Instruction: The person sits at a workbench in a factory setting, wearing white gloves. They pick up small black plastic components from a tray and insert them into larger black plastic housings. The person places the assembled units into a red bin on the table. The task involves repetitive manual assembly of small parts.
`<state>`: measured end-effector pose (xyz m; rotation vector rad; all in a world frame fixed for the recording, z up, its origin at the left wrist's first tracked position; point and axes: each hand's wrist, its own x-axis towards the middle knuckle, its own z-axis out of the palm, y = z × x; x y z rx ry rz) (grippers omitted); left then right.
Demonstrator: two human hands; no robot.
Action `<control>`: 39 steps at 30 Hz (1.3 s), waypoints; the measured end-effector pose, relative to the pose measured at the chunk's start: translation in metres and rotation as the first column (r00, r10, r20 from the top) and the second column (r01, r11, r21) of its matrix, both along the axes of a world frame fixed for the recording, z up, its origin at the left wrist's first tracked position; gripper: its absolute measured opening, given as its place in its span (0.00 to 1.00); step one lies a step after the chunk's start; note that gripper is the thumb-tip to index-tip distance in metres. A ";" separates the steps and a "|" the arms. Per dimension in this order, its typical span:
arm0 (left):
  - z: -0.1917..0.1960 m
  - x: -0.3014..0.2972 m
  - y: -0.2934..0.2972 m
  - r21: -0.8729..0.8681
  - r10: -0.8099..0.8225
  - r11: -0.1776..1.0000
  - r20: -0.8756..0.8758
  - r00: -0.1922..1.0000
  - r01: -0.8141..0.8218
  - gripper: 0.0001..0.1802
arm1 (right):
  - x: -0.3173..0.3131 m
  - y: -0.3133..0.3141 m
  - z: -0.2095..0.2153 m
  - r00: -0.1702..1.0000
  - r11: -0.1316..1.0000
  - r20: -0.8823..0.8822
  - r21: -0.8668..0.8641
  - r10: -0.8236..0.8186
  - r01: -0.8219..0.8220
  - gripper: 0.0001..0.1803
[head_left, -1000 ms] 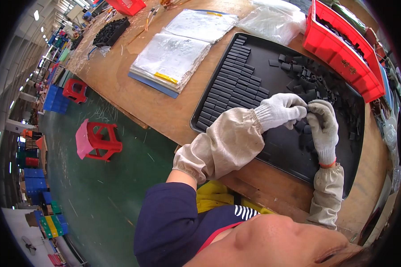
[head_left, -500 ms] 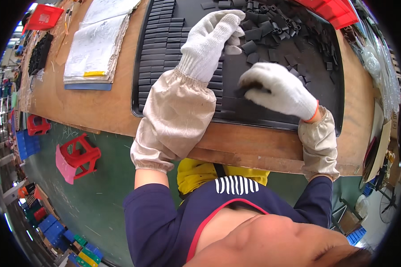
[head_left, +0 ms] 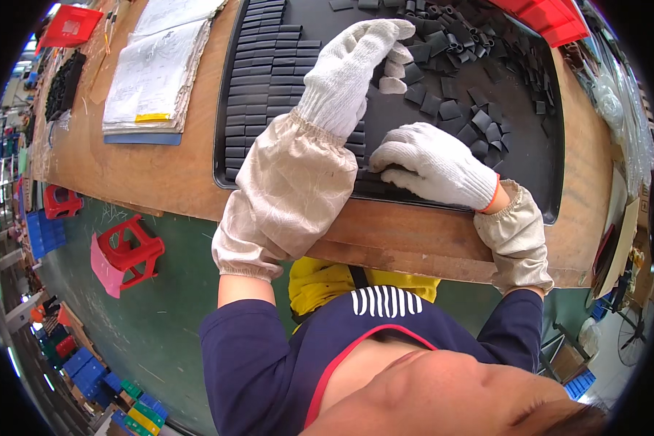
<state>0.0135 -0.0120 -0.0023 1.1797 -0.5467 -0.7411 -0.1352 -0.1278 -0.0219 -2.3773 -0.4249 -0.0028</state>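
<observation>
In its white knit glove, my left hand (head_left: pixel 352 73) hangs over the middle of a black tray (head_left: pixel 385 112), its fingers curled inward. Whatever they hold, if anything, is hidden. My right hand (head_left: pixel 439 163), also gloved, is low at the tray's near side with thumb and fingers closed on a short black sleeve (head_left: pixel 370 171), mostly hidden by the fingertips. Left of it, flat black sleeves (head_left: pixel 258 94) lie side by side in stacked columns, partly covered by my left forearm. A loose heap of black sleeves (head_left: pixel 450 43) spreads over the tray's far right.
The tray rests on a wooden table (head_left: pixel 414 236). A stack of papers (head_left: pixel 149 80) lies left of it, beside a black rack (head_left: pixel 67 86). Red bins (head_left: pixel 545 20) stand at the far right corner, near clear plastic bags (head_left: pixel 607 102). A red stool (head_left: pixel 131 251) is on the green floor.
My right hand has moved left and nearer me, to the near end of the sleeve columns. My left hand has shifted slightly right. Several loose sleeves have spread toward the middle right.
</observation>
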 end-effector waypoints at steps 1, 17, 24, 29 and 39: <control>0.000 -0.001 0.000 -0.018 0.007 1.000 -0.005 1.000 -0.007 0.23 | 0.000 -0.002 0.001 1.000 0.999 0.002 0.043 0.000 0.000 0.09; 0.004 -0.013 -0.002 0.145 -0.356 0.922 -0.042 0.934 0.358 0.51 | 0.008 -0.028 0.020 0.742 0.877 0.478 0.157 -0.470 0.454 0.19; 0.004 -0.024 -0.004 0.220 -0.313 0.922 -0.055 0.948 0.318 0.48 | 0.006 -0.029 0.008 0.726 0.877 0.509 0.146 -0.463 0.457 0.12; 0.002 -0.020 -0.006 0.242 -0.326 0.919 0.018 0.945 0.312 0.30 | 0.006 -0.031 0.004 0.687 0.810 0.438 0.399 -0.580 0.429 0.11; -0.003 -0.012 -0.004 0.249 -0.398 0.885 -0.036 0.917 0.394 0.23 | 0.004 -0.045 0.014 0.639 0.877 0.613 0.221 -0.464 0.426 0.12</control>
